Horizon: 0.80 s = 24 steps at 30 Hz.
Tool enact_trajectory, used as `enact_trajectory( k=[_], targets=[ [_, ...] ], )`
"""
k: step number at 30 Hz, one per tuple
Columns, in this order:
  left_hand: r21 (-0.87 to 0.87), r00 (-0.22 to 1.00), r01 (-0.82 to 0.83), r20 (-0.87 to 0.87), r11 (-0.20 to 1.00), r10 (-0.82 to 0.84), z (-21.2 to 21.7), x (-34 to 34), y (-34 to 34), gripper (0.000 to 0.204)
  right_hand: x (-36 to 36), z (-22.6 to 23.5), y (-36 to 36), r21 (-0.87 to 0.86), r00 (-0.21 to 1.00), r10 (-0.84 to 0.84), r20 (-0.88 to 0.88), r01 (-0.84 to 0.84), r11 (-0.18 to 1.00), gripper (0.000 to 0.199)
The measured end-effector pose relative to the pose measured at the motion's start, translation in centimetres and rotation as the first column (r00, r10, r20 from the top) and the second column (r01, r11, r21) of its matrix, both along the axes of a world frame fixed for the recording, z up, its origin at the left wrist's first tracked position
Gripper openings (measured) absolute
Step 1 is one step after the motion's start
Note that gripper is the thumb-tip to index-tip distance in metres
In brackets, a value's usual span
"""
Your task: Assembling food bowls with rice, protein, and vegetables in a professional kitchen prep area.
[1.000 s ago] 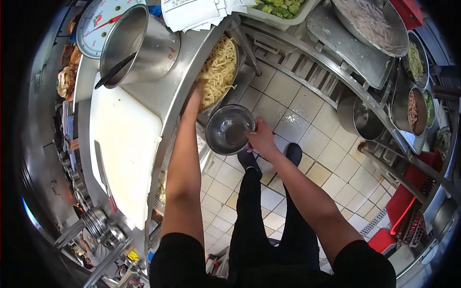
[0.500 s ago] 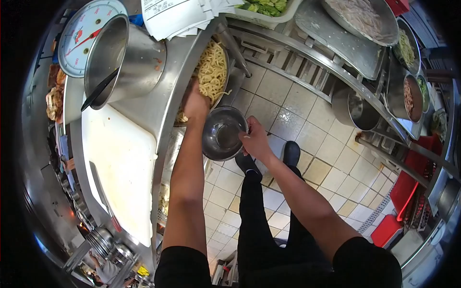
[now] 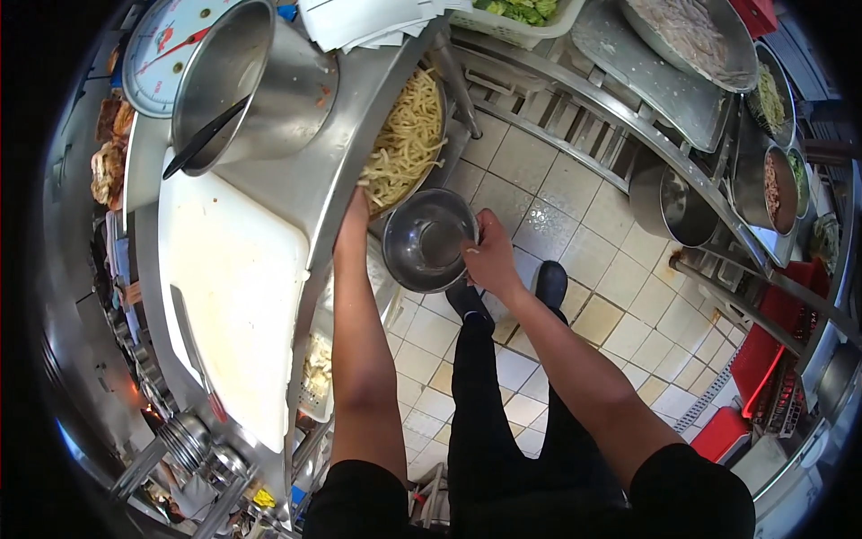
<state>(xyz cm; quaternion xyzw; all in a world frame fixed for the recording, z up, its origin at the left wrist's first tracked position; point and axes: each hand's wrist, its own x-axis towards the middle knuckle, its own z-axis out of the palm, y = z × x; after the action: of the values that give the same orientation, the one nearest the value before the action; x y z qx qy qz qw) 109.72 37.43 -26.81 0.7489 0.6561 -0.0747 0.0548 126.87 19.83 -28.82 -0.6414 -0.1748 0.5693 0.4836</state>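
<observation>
In my right hand (image 3: pixel 491 251) is an empty round steel bowl (image 3: pixel 409 216), gripped by its right rim and held over the floor. Thick pale yellow noodles (image 3: pixel 409 135) fill a large round container on the shelf under the counter, partly beneath its edge. My left hand (image 3: pixel 356 214) reaches in at the near left side of the noodles. Its fingers are hidden by the counter edge and the noodles, so what they hold does not show. The bowl sits just right of my left wrist, close to the noodle container.
On the steel counter (image 3: pixel 278 193) are a white cutting board (image 3: pixel 238 305) with a knife (image 3: pixel 193 346), a deep steel pot (image 3: pixel 287 108), a dial scale (image 3: pixel 162 54) and papers (image 3: pixel 368 18). A rack with food pans (image 3: pixel 696 40) stands right. A perforated basket (image 3: pixel 314 395) sits below the counter.
My left hand has drawn back toward me from deeper among the noodles, under the counter edge. The bowl stays in my right hand, shifted slightly. The whole view has moved a little.
</observation>
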Motion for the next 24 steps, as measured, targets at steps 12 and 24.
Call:
enact_trajectory(
  k=[12, 24],
  targets=[
    [0.357, 0.572, -0.248, 0.804, 0.901, -0.161, 5.3, 2.9, -12.4, 0.022, -0.7, -1.7, -0.4, 0.029, 0.999, -0.039, -0.011, 0.039, 0.999, 0.016],
    [0.024, 0.625, 0.086, 0.777, 0.996, -0.073, -0.6, 3.8, -13.0, 0.043, -0.5, -5.1, -0.5, 0.150, 0.995, -0.023, 0.096, 0.008, 0.989, 0.016]
  ],
)
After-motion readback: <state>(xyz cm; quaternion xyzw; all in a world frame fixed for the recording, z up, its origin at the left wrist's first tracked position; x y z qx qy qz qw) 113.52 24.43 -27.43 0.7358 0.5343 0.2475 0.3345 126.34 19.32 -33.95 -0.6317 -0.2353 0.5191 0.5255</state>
